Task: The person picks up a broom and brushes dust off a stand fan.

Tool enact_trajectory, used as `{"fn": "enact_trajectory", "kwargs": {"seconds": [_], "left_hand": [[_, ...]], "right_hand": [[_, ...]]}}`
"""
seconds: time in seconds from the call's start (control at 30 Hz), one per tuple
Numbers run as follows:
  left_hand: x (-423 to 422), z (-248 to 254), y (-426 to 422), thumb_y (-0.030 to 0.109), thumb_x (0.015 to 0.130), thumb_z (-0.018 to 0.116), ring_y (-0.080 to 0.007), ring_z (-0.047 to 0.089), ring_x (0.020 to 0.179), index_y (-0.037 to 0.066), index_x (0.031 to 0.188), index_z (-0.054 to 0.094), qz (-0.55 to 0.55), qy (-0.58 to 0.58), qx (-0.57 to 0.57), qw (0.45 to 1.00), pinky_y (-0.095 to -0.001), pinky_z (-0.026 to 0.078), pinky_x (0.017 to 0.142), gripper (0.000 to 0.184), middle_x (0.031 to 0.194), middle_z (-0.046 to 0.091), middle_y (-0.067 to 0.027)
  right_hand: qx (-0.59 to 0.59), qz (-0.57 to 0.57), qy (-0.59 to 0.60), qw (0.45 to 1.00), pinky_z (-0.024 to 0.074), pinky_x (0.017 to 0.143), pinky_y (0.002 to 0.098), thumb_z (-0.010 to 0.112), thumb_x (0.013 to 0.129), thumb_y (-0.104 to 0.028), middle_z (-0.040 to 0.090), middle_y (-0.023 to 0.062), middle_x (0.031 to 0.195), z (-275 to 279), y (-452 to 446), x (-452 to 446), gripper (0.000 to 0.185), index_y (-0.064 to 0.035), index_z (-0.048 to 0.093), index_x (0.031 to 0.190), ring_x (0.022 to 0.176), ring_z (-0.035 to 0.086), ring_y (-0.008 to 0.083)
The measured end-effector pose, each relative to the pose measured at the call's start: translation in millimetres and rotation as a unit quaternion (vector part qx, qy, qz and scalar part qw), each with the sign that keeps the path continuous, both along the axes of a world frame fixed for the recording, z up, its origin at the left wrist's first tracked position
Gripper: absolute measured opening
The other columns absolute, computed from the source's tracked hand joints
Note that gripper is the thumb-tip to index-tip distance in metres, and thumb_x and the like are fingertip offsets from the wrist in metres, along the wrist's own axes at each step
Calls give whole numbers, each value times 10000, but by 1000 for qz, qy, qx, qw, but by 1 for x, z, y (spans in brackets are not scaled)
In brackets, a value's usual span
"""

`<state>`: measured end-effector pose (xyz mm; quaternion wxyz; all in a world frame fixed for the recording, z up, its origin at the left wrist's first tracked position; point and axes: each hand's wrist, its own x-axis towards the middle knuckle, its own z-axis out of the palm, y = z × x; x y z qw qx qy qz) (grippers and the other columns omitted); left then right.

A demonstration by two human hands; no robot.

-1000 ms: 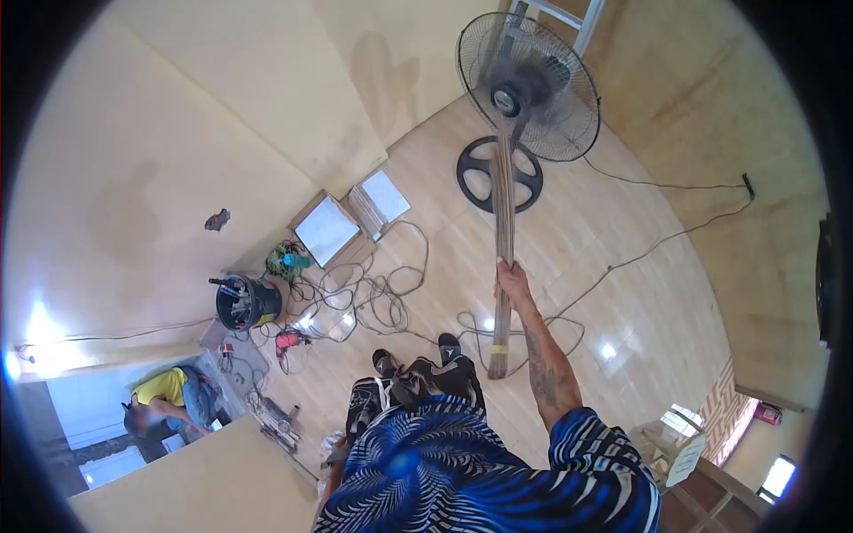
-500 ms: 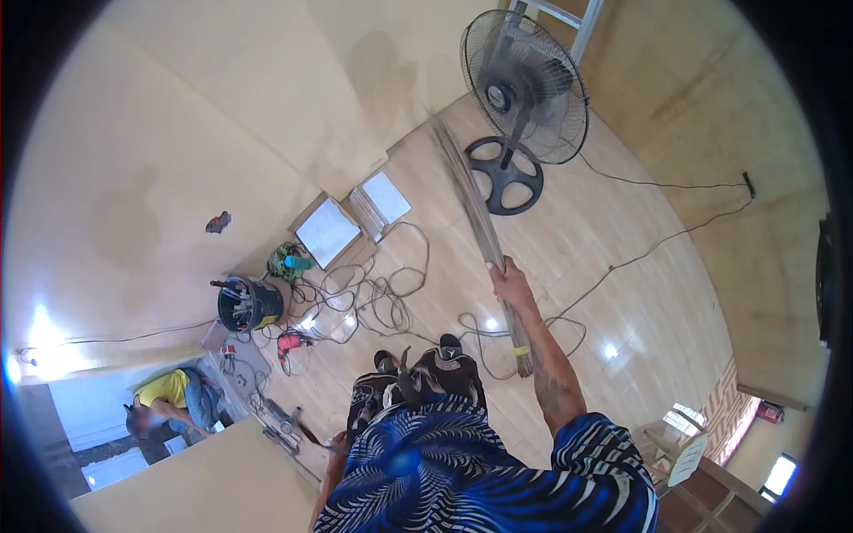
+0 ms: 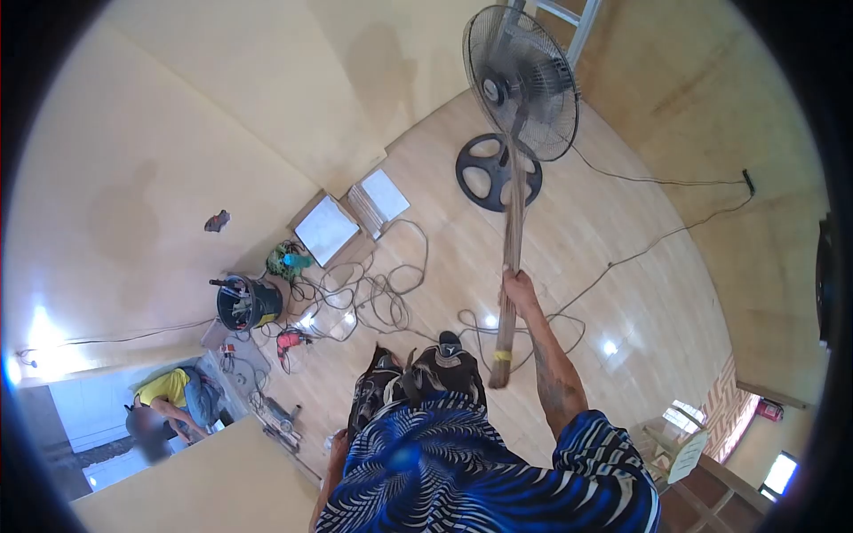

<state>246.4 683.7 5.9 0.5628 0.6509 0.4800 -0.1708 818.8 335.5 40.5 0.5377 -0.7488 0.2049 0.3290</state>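
A stick broom (image 3: 514, 209), a long bundle of thin brown sticks bound with a yellow band near its lower end, is gripped around the middle by my right hand (image 3: 519, 290). Its far end overlaps the base and pole of a black stand fan (image 3: 522, 84). The bound butt points back toward my legs, over the tiled floor (image 3: 613, 293). My left hand (image 3: 338, 444) hangs low beside my hip, mostly hidden by my shirt, and its fingers cannot be made out.
Looped cords (image 3: 391, 275) spread over the floor near a tool bucket (image 3: 251, 304) and a red power tool (image 3: 289, 342). White tiles (image 3: 327, 231) in boxes stand by the wall. A ladder (image 3: 582, 31) rises behind the fan. A person in yellow (image 3: 164, 391) crouches at lower left.
My right hand has swung the broom: its far end went right, across the fan's base, and its bound end went left. The crouching person's head and arms have shifted slightly.
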Motion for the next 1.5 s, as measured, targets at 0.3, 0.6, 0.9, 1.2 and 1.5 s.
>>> {"fn": "enact_trajectory", "kwargs": {"seconds": [0.3, 0.6, 0.9, 1.2, 1.5], "left_hand": [[29, 16, 8, 262, 918, 492, -175, 599, 841, -62, 1096, 591, 28, -15, -40, 999, -294, 480, 747, 383, 883, 667, -95], [95, 68, 52, 335, 888, 548, -150, 595, 766, -39, 1063, 596, -70, 29, -52, 996, -289, 484, 674, 415, 853, 653, -104], [119, 33, 200, 218, 902, 544, -220, 635, 867, 64, 1112, 599, -209, 17, 5, 978, -332, 513, 724, 267, 974, 642, -128], [150, 6, 326, 317, 920, 499, -240, 651, 881, 50, 1215, 498, -10, 46, -139, 989, -360, 501, 736, 399, 1020, 646, -136], [198, 11, 320, 326, 913, 506, -226, 649, 893, 48, 1220, 507, -25, -42, -160, 986, -342, 508, 720, 414, 1033, 643, -132]], "right_hand": [[5, 12, -28, 1000, 495, 484, 380, 469, 936, -400, 577, 126, 663, 21, 10, -13, 431, 29, 509, 952, 525, 595, 225], [-64, 88, -144, 984, 506, 497, 405, 466, 939, -389, 619, 153, 718, 85, 73, -7, 444, 46, 497, 1024, 576, 636, 251], [-178, 67, -140, 972, 483, 464, 365, 476, 933, -426, 562, 128, 623, 143, 126, -63, 445, 18, 494, 914, 504, 586, 236], [-289, -26, -292, 912, 481, 498, 385, 482, 928, -380, 561, 119, 628, 188, 176, -121, 391, 9, 498, 969, 539, 608, 223], [-265, -181, -253, 913, 505, 546, 375, 488, 922, -371, 604, 181, 682, 224, 174, -103, 451, 54, 447, 1067, 584, 640, 278]]}}
